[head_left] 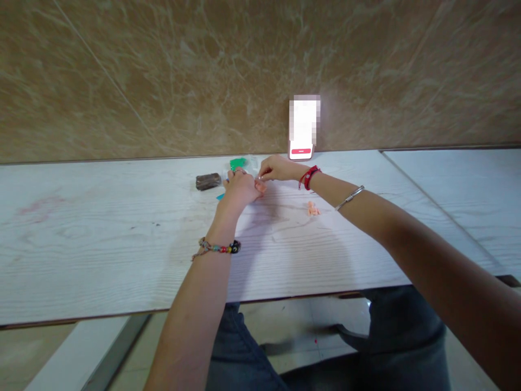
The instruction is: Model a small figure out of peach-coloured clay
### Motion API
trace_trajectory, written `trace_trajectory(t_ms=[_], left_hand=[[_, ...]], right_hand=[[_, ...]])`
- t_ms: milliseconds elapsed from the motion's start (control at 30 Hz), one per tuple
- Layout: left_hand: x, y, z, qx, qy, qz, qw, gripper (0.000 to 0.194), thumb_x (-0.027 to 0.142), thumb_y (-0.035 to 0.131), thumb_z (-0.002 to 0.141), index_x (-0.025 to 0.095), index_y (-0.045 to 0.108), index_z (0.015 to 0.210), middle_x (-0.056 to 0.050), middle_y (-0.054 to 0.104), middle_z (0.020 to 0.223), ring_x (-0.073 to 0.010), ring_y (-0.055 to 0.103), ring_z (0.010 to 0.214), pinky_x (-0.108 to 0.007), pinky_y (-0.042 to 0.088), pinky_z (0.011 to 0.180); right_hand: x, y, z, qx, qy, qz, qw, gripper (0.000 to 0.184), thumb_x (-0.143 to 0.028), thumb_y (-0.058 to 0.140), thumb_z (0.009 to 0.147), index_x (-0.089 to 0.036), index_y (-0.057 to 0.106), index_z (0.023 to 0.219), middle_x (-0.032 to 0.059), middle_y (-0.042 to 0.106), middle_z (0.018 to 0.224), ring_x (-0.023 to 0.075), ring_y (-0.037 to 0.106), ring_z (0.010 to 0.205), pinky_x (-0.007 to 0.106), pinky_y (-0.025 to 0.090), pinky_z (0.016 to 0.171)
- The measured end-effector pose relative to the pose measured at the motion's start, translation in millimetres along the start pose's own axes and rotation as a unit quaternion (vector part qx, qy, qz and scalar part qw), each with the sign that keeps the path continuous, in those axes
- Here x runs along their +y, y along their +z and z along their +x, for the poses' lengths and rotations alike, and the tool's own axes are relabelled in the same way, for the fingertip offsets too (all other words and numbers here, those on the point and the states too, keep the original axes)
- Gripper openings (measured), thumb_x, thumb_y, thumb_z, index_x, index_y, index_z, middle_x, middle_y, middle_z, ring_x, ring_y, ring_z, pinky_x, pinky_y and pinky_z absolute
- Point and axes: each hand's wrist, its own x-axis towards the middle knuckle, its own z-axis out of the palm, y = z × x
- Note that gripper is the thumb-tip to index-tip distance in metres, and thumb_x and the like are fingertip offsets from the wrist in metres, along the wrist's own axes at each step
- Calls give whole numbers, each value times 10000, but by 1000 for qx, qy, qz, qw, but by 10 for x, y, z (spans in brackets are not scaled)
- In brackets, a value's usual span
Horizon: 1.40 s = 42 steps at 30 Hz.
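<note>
My left hand [241,189] is closed around a soft peach-coloured lump that looks like modelling clay [260,187]; part of it shows between thumb and fingers. Right beside it, my right hand [277,168] has its thumb and fingertips pinched together close to the lump. What sits in that pinch is too small to make out. Several small peach-coloured clay pieces [313,208] lie on the white table, below and right of my right hand. Behind my left hand is a green clay piece [237,163] by clear plastic wrapping [253,162].
A brown wrapped block [208,181] lies left of my left hand, and a bit of something blue [220,196] shows by the wrist. A lit phone [302,127] leans on the marbled wall [183,70]. The white wood-grain table [101,244] ends just before my knees.
</note>
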Motion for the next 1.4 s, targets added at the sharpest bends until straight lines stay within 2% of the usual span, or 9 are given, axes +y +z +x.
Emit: trace_trajectory(t_ms=[200, 333, 433, 600, 800, 967, 1100, 1300, 1400], left_hand=[[18, -32, -17, -20, 1, -2, 1000, 373, 442, 468, 770, 147, 653, 901, -190, 466, 1185, -374, 389, 1143, -504, 400, 863], [41, -61, -41, -36, -13, 5, 999, 422, 473, 468, 757, 140, 642, 950, -188, 432, 1237, -368, 365, 1171, -496, 358, 926], [47, -71, -49, -37, -16, 12, 999, 386, 431, 488, 749, 131, 639, 938, -193, 421, 1246, -362, 362, 1176, -485, 357, 926], [46, -48, -41, -25, -13, 27, 999, 347, 390, 481, 763, 125, 641, 920, -206, 454, 1217, -368, 378, 1164, -494, 374, 895], [110, 2, -69, 28, 5, 36, 999, 395, 400, 517, 759, 100, 619, 997, -212, 474, 1193, -373, 394, 1140, -496, 382, 874], [265, 20, -145, 142, 66, 26, 987, 356, 360, 550, 772, 106, 600, 1016, -181, 468, 1200, -362, 391, 1133, -484, 368, 878], [397, 56, -187, 186, 132, 18, 973, 307, 294, 552, 784, 115, 593, 1030, -157, 460, 1212, -339, 391, 1130, -460, 376, 871], [496, 183, -142, 140, 249, 21, 958, 296, 278, 500, 825, 107, 597, 1047, -131, 488, 1164, -271, 412, 1106, -389, 381, 904], [514, 249, -122, 128, 297, 31, 946, 270, 269, 483, 832, 112, 613, 1010, -116, 510, 1130, -251, 423, 1076, -379, 381, 907]], right_hand=[[17, 47, -55, 1, 26, 95, 995, 200, -144, 525, 747, -60, 692, 818, 11, 587, 600, 57, 450, 523, 209, 341, 547], [19, 45, -162, 9, 68, 227, 971, 150, -129, 522, 763, -76, 646, 697, -51, 465, 483, 36, 389, 463, 194, 323, 489], [57, -9, -235, 54, 105, 347, 930, 130, -125, 531, 777, -87, 616, 687, -58, 460, 470, 27, 386, 454, 177, 315, 462], [103, -168, -433, 154, 158, 518, 826, 109, -101, 555, 781, -106, 589, 677, -43, 491, 505, 27, 441, 483, 157, 363, 475], [8, -211, -1004, 116, 201, 544, 807, 79, -142, 632, 739, -102, 627, 671, -21, 543, 545, 29, 472, 502, 151, 388, 472], [34, -118, -1413, 152, 266, 574, 759, 117, -208, 637, 742, -105, 659, 690, -11, 574, 557, 28, 501, 503, 151, 423, 501], [101, -23, -1537, 145, 299, 552, 765, 79, -174, 686, 676, -111, 655, 641, -7, 580, 548, 32, 500, 501, 155, 394, 466], [129, 50, -1598, 119, 272, 562, 772, 222, -156, 713, 609, -117, 662, 821, -24, 589, 555, 46, 499, 481, 174, 332, 411], [117, 53, -1630, 102, 263, 532, 798, 159, -161, 708, 613, -106, 650, 750, -25, 581, 522, 45, 499, 463, 177, 359, 430]])
